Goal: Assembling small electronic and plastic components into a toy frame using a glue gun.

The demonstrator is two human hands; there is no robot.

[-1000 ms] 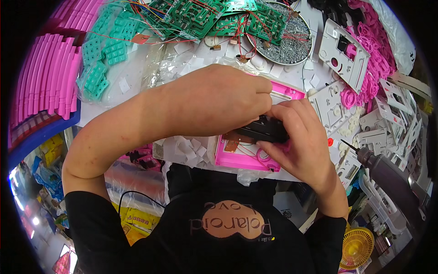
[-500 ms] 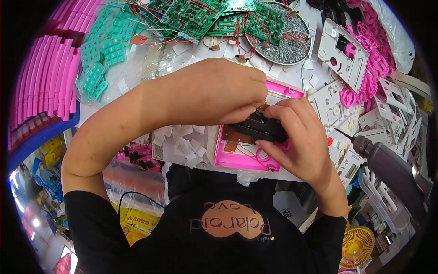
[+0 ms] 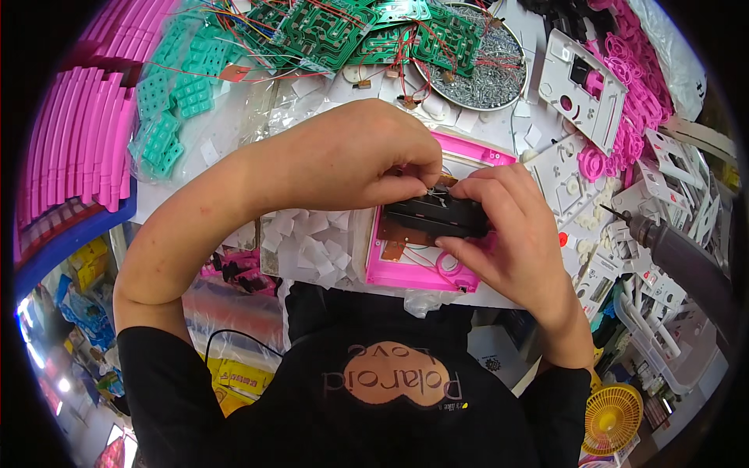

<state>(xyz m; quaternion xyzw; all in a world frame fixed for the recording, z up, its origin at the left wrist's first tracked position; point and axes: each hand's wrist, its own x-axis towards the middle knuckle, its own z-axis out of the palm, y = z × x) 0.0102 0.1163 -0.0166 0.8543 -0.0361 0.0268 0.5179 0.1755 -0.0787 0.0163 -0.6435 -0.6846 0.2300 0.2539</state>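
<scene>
1. Your right hand (image 3: 519,226) is closed around the right end of the black plastic block (image 3: 437,222), thumb along its near edge and fingers over its far side
2. Your left hand (image 3: 382,152) is bent in from the left, fingers curled and thumb drawn toward the index finger at the block's far edge; you keep the tips so close that I cannot tell whether they meet or grip a small part
3. The block lies crosswise over the open pink plastic housing (image 3: 406,276), between your hands; whether it touches the inside is hidden
4. A brown circuit board (image 3: 396,240) shows in the housing, partly under the block, near thin red wires
5. Left of the housing you have loose white paper slips (image 3: 316,253); farther left are teal rubber keypads (image 3: 160,148) and a row of pink plastic strips (image 3: 78,148) above a blue bin rim (image 3: 74,234)
6. Beyond your hands, green circuit boards (image 3: 324,35) with coloured wires overlap a round tray (image 3: 524,74) of small silvery screws (image 3: 499,78)
7. On your right, a dark power screwdriver (image 3: 686,261) points its bit toward the worktop, well apart from your right hand, with white plastic panels (image 3: 577,97) beyond it
</scene>
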